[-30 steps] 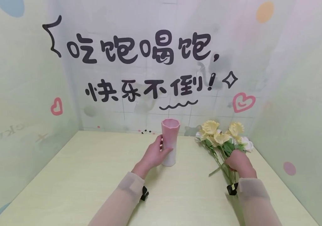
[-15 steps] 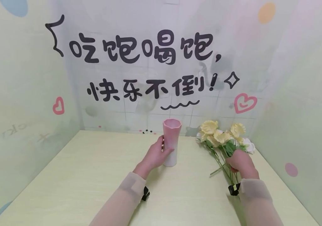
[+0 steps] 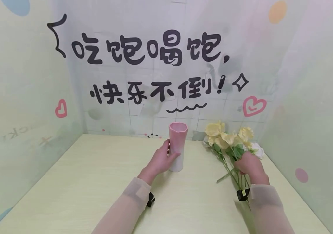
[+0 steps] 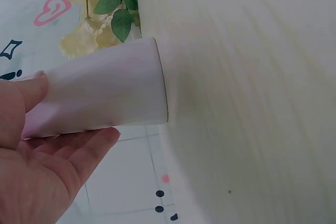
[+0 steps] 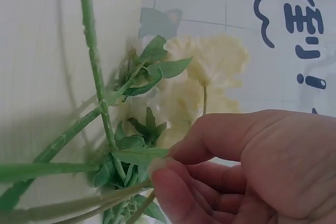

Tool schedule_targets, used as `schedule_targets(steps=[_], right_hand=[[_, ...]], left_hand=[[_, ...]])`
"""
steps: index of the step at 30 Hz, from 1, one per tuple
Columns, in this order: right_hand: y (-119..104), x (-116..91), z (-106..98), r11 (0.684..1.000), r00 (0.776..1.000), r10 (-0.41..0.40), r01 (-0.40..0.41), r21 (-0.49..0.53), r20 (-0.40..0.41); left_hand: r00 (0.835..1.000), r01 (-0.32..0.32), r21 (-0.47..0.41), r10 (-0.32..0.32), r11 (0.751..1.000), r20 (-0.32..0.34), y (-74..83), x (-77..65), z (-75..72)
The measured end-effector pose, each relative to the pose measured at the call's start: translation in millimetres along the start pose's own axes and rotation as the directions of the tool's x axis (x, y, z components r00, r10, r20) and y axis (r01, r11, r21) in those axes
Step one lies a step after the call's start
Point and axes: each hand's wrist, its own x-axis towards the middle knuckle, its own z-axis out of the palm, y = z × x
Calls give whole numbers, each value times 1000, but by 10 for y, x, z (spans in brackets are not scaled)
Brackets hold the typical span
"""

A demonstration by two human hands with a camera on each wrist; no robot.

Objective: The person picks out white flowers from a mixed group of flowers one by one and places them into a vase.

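A tall pink-and-white vase point(image 3: 178, 141) stands upright on the table, its faceted rim at the top. My left hand point(image 3: 161, 159) grips it from the left side, thumb across the front and fingers behind. The left wrist view shows the vase's white base point(image 4: 134, 82) right at the tabletop. To the right lies a bunch of yellow flowers point(image 3: 230, 139) with green leaves, plus a white bloom point(image 3: 257, 150). My right hand point(image 3: 251, 165) is over their stems; in the right wrist view its thumb and index finger pinch among the flower stems point(image 5: 100, 87).
A pale wooden table point(image 3: 96, 182) lies beneath everything, closed in by a printed back wall point(image 3: 143, 70) and side walls. Stem ends trail toward me under the right wrist, by a black wrist device point(image 3: 243, 195). Another black device point(image 3: 150, 200) sits under the left wrist.
The yellow blooms at the left of the bunch have risen slightly, and my right hand has shifted a little up. A stem end now shows below the right wrist. My left hand stays on the vase.
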Motion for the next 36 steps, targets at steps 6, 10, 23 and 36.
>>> schedule_targets(steps=[6, 10, 23, 36], right_hand=[[-63, -17, -52, 999, 999, -37, 38, 18, -36], [-114, -32, -60, 997, 996, -65, 67, 32, -55], [-406, -96, -77, 991, 993, -95, 101, 90, -75], [-707, -110, 347, 979, 986, -164, 158, 127, 34]], left_hand=[[1000, -6, -6, 6, 1000, 3, 17, -8, -12], [1000, -11, -3, 11, 1000, 1, 23, -12, -17], [1000, -1, 4, 1, 1000, 3, 10, 2, -20], [1000, -29, 4, 29, 1000, 1, -12, -14, -11]])
